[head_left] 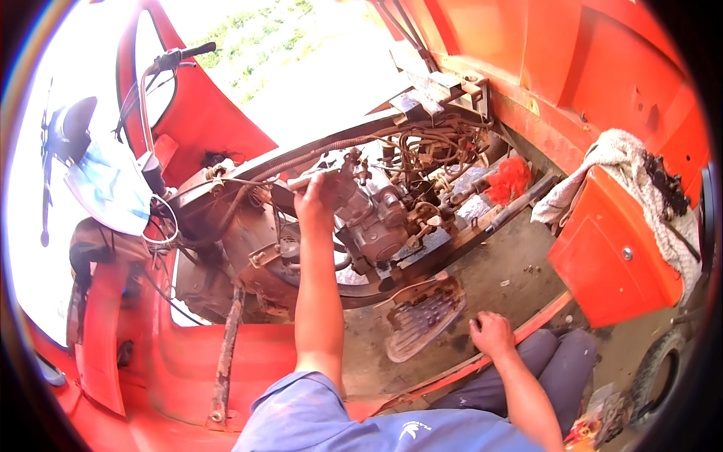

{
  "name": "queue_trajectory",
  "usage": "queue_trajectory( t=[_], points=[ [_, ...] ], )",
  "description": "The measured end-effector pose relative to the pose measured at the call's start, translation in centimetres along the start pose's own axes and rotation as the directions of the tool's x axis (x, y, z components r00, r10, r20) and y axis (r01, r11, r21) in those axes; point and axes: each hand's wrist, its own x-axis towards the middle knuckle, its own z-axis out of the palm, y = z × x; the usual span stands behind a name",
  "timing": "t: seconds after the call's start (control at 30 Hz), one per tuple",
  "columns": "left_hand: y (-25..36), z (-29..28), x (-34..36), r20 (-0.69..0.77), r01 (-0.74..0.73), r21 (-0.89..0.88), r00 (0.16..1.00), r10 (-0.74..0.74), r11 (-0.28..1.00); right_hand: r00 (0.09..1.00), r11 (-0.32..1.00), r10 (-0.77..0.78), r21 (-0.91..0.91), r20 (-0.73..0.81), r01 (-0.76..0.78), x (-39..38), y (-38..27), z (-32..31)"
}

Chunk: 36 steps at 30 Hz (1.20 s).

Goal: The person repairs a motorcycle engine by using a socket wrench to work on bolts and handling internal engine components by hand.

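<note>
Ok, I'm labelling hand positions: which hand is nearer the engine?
Left. The left hand is at the left of the engine; the right hand is farther off, lower right, by the knees.

A dirty metal frame holds up the engine. Brown wires sit in a messy heap over one end, and a bright red bundle sits near them. Below, I see the floor, all dusty and brown. A ridged plate sits on it, with dark muck on top, and tiny bits lie off to the right.
</note>
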Motion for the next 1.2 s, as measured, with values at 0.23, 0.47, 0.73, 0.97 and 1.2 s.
queue_trajectory(
  t=[0.23, 0.47, 0.73, 0.97, 1.2],
  points=[
    [-6.4, 9.7, -18.7, 0.502, 0.239, 0.395, 0.753, -0.426, 0.887, 0.993, 0.604, 0.119, 0.795, -0.023, -0.054, 0.2, 2.0, -0.2],
    [-9.7, 12.3, -27.3, 0.871, -0.713, 0.487, 0.438, -0.222, 0.504, 0.999, 0.487, -0.051, 0.873, -0.013, 0.037, 0.5, -1.7, -6.5],
    [-8.7, 8.9, -22.3, 0.907, -0.72, 0.42, 0.359, -0.223, 0.552, 0.897, 0.12, 0.44, 0.989, 0.029, -0.09, -1.2, 1.9, -2.1],
    [3.7, -1.9, 2.9, 0.017, -0.066, 0.952, 0.986, 0.164, 0.3, 0.932, 0.518, 0.339, 0.852, -0.127, -0.072, 0.5, 6.8, 1.7],
    [0.5, -1.3, 8.4, -0.293, 0.364, 0.918, 0.891, -0.347, 0.158, 0.948, 0.909, 0.134, 0.418, -0.288, -0.002, 0.7, 3.5, -0.1]
  ],
)
